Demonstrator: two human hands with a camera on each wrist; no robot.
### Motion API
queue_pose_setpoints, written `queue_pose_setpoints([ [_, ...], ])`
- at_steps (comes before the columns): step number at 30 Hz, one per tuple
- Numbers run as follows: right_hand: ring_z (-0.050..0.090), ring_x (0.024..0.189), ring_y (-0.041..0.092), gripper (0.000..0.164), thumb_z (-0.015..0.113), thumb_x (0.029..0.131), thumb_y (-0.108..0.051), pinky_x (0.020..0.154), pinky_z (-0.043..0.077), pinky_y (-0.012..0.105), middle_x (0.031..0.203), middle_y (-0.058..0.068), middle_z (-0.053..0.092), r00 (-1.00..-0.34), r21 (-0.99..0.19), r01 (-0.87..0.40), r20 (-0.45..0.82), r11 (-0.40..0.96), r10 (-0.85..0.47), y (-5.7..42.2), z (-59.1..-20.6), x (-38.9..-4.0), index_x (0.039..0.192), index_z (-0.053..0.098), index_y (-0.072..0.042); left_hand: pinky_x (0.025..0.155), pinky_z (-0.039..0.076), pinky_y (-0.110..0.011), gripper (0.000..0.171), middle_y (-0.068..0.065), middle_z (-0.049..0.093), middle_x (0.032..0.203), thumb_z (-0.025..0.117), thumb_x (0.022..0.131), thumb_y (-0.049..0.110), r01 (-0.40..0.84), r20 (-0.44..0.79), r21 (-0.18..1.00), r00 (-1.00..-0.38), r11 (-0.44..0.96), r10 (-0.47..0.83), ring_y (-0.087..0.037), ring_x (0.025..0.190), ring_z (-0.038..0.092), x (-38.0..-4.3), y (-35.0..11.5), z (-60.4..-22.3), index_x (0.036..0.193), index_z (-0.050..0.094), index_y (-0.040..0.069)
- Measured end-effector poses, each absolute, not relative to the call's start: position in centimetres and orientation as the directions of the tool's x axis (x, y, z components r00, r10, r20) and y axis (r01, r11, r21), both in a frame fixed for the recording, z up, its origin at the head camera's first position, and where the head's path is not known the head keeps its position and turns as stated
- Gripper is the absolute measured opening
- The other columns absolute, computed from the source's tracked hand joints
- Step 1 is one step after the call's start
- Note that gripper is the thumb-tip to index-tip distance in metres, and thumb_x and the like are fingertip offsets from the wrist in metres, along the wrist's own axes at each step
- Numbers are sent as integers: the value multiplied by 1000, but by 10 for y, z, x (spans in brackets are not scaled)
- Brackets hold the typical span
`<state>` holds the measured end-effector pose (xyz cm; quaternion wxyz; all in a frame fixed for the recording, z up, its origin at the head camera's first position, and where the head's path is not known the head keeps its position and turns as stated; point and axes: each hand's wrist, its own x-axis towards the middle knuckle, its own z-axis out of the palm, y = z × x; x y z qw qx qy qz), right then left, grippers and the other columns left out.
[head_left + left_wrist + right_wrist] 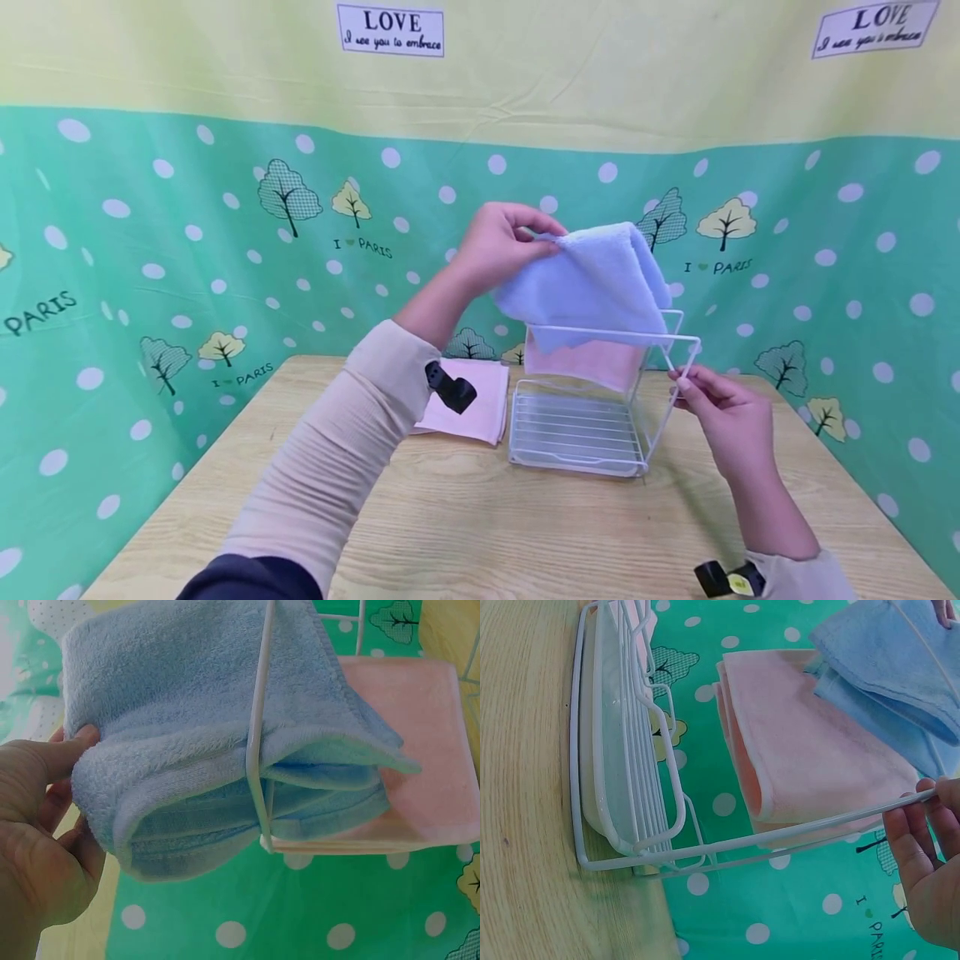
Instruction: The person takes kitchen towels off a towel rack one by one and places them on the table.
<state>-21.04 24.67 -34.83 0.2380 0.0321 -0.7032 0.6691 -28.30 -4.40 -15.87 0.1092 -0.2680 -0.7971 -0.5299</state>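
Observation:
My left hand (pixel 498 250) pinches the upper left edge of a folded light-blue towel (pixel 592 279), thumb in front and fingers behind. The towel lies over the top of a white wire rack (pixel 662 433), and the left wrist view shows its layered lower edges around a white rod. My right hand (pixel 727 421) holds the rack's right upright near the top, fingertips and thumb around the thin rod (pixel 817 823). Behind and below the blue towel, a folded pink towel (pixel 585 364) hangs from the rack.
A white tray (pixel 577 471) with wire bars above it forms the rack's base on the wooden table (pixel 465 517). Left of the rack lies another folded pink towel (pixel 472 400), partly behind my left forearm. A green dotted cloth (pixel 247 250) hangs behind the table.

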Motion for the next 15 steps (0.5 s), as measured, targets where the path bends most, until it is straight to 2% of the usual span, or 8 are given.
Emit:
queue_pose_setpoints([
  [6,68,82,7,27,69,90,-7,74,55,21,95,-6,73,-879,-919,-383,395,97,269,247,-349,-211,116,70,0,70,58,-32,12,1,72,95,78,83,7,536,463,792,-839,291,286,-15,81,70,-282,-48,-159,94,78,10],
  [15,69,83,9,26,69,90,-6,74,55,21,96,-4,73,-879,-914,-401,404,64,253,250,-349,-213,115,70,1,68,59,-35,11,-7,73,94,76,81,0,560,522,811,-824,171,222,-21,77,72,-281,-60,-160,91,77,5],
])
